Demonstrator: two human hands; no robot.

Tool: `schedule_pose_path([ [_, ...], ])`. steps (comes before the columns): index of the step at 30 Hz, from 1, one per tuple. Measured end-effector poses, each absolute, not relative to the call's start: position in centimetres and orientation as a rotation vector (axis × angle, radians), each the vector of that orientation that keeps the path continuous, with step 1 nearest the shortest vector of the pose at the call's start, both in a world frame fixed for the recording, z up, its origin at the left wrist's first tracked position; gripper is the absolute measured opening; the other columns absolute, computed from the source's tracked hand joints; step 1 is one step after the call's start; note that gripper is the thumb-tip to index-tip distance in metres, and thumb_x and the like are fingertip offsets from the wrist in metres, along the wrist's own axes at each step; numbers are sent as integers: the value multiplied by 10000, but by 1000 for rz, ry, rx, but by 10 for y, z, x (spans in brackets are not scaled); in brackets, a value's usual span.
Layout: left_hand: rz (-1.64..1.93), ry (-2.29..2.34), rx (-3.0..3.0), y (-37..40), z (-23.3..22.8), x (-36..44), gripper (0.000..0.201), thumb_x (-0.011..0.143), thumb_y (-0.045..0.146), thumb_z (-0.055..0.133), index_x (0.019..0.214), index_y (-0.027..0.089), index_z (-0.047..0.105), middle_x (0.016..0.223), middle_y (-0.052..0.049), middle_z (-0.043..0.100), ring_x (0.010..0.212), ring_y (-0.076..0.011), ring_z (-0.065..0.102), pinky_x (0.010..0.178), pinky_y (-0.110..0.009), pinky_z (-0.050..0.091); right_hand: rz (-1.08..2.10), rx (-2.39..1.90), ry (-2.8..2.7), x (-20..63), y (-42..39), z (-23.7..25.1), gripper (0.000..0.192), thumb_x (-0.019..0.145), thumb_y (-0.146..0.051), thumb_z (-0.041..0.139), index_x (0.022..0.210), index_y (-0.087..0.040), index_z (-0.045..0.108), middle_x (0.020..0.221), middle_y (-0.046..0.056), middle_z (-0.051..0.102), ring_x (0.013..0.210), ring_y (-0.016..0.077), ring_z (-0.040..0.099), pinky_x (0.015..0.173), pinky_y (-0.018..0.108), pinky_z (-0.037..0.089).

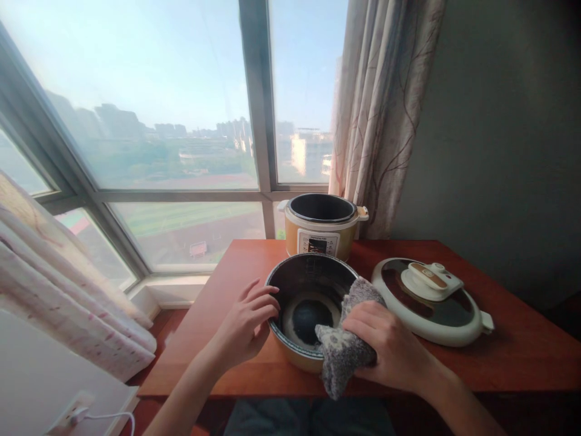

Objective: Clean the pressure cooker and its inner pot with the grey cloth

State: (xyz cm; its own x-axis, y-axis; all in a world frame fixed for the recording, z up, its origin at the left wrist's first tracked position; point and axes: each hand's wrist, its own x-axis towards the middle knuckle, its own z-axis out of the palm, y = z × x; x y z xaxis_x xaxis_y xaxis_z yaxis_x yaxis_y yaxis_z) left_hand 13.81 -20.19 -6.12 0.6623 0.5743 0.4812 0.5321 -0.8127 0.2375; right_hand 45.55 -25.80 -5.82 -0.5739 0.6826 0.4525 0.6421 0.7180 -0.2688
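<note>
A dark-lined inner pot (313, 263) with a golden outside stands upright near the table's front edge. At its left rim is my left hand (249, 318), fingers curled over the edge and thumb on the outer side. My right hand (385, 342) is closed around a grey, fuzzy cloth (345, 351), which drapes over the pot's right rim and hangs down in front. Behind the pot sits the pressure cooker body (324, 227), its top uncovered and its control panel facing me. The cooker lid (420, 303) lies to the right, handle side up.
The reddish-brown wooden table (200, 345) carries all of these. A large window (158, 151) rises behind it, with curtains (381, 109) on both sides. A white cable plugs into a wall socket (75, 415) at lower left.
</note>
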Motion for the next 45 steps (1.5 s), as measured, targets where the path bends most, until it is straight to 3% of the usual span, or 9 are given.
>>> schedule_pose_path([
  [4,880,982,2812,-226,-61,151,303,770,45,472,963,226,619,998,-24,676,1243,-230,510,1200,-517,200,29,-1039,-2364,446,-264,-62,344,683,-347,816,929,-203,624,935,43,678,906,254,578,836,381,395],
  [12,790,1007,2784,-265,-67,183,218,711,97,545,901,198,579,886,-31,633,913,-220,579,1210,-566,187,-289,-1218,-2199,394,-293,-75,428,720,-590,767,805,-213,583,742,18,618,696,218,507,693,365,298],
  [17,926,947,2724,-253,-75,184,106,778,106,518,799,205,549,802,-19,611,848,-187,585,1197,-533,261,-382,-1229,-2143,381,-300,-80,413,800,-591,684,899,-198,607,738,33,618,672,218,487,668,368,264],
  [19,1024,903,2728,-246,-77,183,180,822,74,436,754,210,533,740,-8,594,807,-169,577,1189,-529,276,-362,-1131,-2214,388,-298,-79,404,859,-576,622,965,-186,611,767,37,628,685,213,500,670,366,266],
  [29,1279,774,2706,-235,-78,184,338,891,33,350,717,214,576,685,17,612,813,-118,613,1196,-501,267,21,-961,-2736,457,-268,-51,462,845,-649,600,962,-202,612,891,38,653,809,210,554,731,349,347],
  [33,1230,782,2710,-235,-76,183,357,891,28,350,719,218,599,700,19,636,820,-116,616,1206,-501,246,104,-954,-2795,478,-254,-38,369,773,-524,742,931,-213,623,945,37,666,938,235,567,927,406,384],
  [36,1174,823,2709,-235,-76,184,362,890,35,353,725,222,616,721,14,651,834,-119,624,1205,-495,247,153,-916,-2794,487,-246,-31,317,742,-361,783,992,-227,643,992,30,687,1062,254,577,1099,491,297],
  [41,1120,864,2697,-234,-76,185,382,895,46,339,715,225,625,726,5,662,852,-131,629,1207,-505,227,297,-941,-2713,508,-228,-26,433,670,-215,787,1085,-287,688,1295,59,635,1368,323,424,1166,591,205],
  [45,1077,834,2701,-227,-74,179,395,915,63,326,717,225,627,719,1,668,874,-137,632,1211,-501,210,460,-1016,-2540,524,-211,-25,405,663,-122,722,1026,-303,738,1472,56,500,1436,334,337,1149,620,232],
])
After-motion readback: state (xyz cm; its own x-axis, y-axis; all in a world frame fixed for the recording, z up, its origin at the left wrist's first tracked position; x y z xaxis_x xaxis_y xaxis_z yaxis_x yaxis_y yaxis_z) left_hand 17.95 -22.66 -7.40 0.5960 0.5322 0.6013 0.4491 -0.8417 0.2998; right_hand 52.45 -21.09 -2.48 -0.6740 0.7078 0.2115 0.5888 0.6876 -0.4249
